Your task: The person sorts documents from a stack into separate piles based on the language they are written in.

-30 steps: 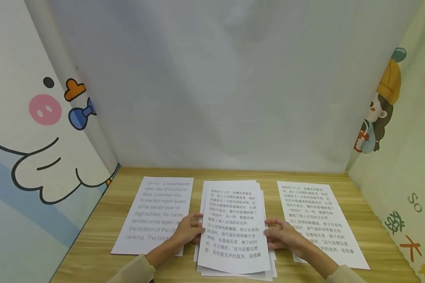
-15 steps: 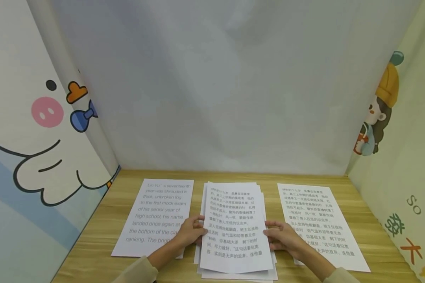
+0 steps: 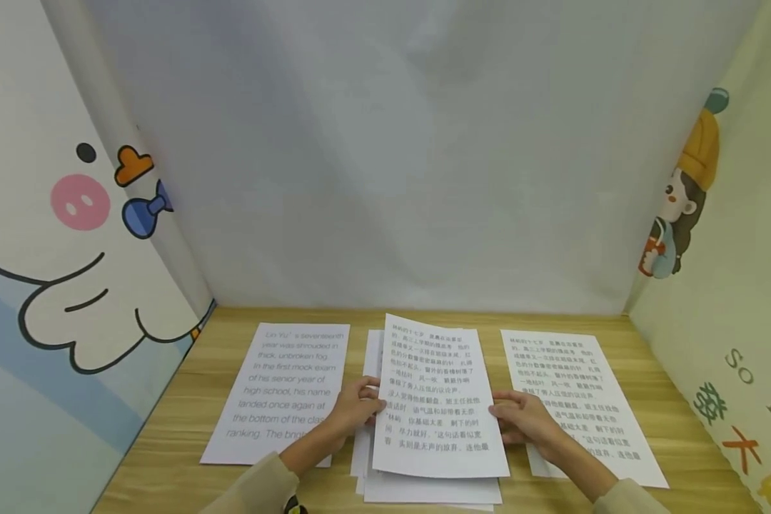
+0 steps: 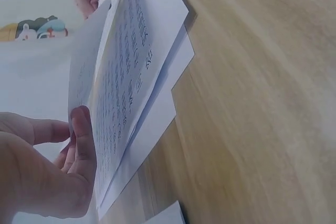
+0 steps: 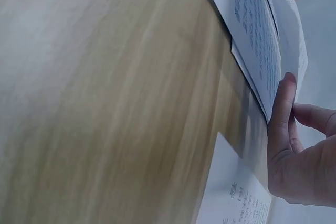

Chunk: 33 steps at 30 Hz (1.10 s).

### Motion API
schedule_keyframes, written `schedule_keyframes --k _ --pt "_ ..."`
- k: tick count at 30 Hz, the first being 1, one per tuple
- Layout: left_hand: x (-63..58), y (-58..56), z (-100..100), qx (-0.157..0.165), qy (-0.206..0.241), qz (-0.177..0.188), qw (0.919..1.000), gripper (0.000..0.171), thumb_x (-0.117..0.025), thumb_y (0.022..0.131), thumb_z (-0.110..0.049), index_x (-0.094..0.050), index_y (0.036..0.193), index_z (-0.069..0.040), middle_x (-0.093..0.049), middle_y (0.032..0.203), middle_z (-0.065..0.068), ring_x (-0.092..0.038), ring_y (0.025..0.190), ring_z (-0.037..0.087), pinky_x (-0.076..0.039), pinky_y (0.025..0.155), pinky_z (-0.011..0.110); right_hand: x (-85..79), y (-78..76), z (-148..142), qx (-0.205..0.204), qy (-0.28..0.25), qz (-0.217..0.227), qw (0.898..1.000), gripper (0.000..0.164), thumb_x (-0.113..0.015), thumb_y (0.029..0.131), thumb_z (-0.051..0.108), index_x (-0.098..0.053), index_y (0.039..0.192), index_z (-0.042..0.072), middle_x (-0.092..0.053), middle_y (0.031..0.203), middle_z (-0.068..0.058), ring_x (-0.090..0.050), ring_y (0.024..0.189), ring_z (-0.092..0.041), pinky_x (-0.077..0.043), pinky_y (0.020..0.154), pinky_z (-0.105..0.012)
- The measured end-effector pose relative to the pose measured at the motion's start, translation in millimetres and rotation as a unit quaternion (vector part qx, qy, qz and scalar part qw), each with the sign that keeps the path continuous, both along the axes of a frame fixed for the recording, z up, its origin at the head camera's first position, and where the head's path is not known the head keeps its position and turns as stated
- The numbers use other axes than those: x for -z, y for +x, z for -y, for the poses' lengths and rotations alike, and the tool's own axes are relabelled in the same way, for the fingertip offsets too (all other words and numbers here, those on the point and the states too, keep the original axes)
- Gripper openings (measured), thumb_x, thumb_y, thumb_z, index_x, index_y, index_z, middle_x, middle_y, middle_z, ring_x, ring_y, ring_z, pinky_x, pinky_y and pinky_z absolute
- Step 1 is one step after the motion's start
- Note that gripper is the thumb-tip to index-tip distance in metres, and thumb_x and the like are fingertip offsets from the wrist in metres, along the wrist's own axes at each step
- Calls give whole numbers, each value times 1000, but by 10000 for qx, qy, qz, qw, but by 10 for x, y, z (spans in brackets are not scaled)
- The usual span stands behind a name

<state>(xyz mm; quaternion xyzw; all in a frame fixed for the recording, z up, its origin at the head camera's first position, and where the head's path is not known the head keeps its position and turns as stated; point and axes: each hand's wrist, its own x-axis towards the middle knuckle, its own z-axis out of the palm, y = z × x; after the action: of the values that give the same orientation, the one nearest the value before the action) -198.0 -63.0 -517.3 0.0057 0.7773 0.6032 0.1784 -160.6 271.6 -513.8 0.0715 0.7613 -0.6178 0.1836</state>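
Observation:
Between both hands is a sheet of paper [image 3: 433, 400] printed with Chinese text, raised off the loose paper stack [image 3: 432, 490] below it. My left hand [image 3: 355, 408] pinches its left edge between thumb and fingers. At the opposite edge, my right hand [image 3: 528, 420] pinches the sheet the same way. Both wrist views show a gap between the held sheet [image 4: 86, 59] and the printed page on top of the stack [image 5: 252, 40]. The sheets in the stack are unevenly aligned, with corners sticking out.
An English-printed stack of paper [image 3: 276, 392] lies to the left on the wooden table [image 3: 167, 428]. To the right lies a Chinese-printed paper [image 3: 572, 400], partly covered by my right forearm. A pale wall [image 3: 385, 178] stands behind, with cartoon-printed side panels.
Both hands have lifted the top sheet from the middle stack and shifted it slightly right and away from me. The left and right papers stay in place.

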Motion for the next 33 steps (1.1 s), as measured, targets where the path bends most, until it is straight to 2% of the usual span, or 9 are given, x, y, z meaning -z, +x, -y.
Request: schedule_keyframes --k 6,12,17,26,33 --pt "1 -22 -58 -24 147 -36 9999 47 -66 91 -3 -54 136 3 -69 106 13 -66 81 15 -61 73 30 -17 37 -29 388 267 76 9989 59 -65 97 14 -42 145 -11 -77 106 -9 -74 85 -17 -63 67 -30" --pt "-8 -59 -151 -49 67 -125 9999 40 -67 91 -4 -60 129 1 -71 101 11 -67 76 14 -61 70 29 -105 58 -113 444 598 -59 9972 57 -66 97 17 -46 144 -8 -76 102 -5 -72 85 -16 -64 69 -32" --pt "-24 -120 -269 86 149 -296 9994 31 -65 91 -3 -63 121 4 -72 95 12 -67 72 14 -61 66 29 -181 57 -236 529 671 -186 9962 56 -65 98 17 -46 144 -8 -77 106 -8 -73 88 -17 -65 73 -36" --pt "20 -272 -550 179 0 -290 9994 25 -65 91 -3 -67 115 3 -74 85 10 -67 65 11 -61 61 24 -194 64 -467 718 800 -141 9941 56 -66 99 18 -46 143 -9 -77 106 -7 -73 87 -16 -65 74 -34" --pt "53 -295 -811 273 57 -176 9995 21 -63 90 -1 -67 111 4 -73 81 12 -66 59 11 -61 58 26 -159 87 -705 875 1076 -55 9903 57 -65 99 22 -46 143 -10 -78 103 -3 -71 85 -13 -64 75 -32"
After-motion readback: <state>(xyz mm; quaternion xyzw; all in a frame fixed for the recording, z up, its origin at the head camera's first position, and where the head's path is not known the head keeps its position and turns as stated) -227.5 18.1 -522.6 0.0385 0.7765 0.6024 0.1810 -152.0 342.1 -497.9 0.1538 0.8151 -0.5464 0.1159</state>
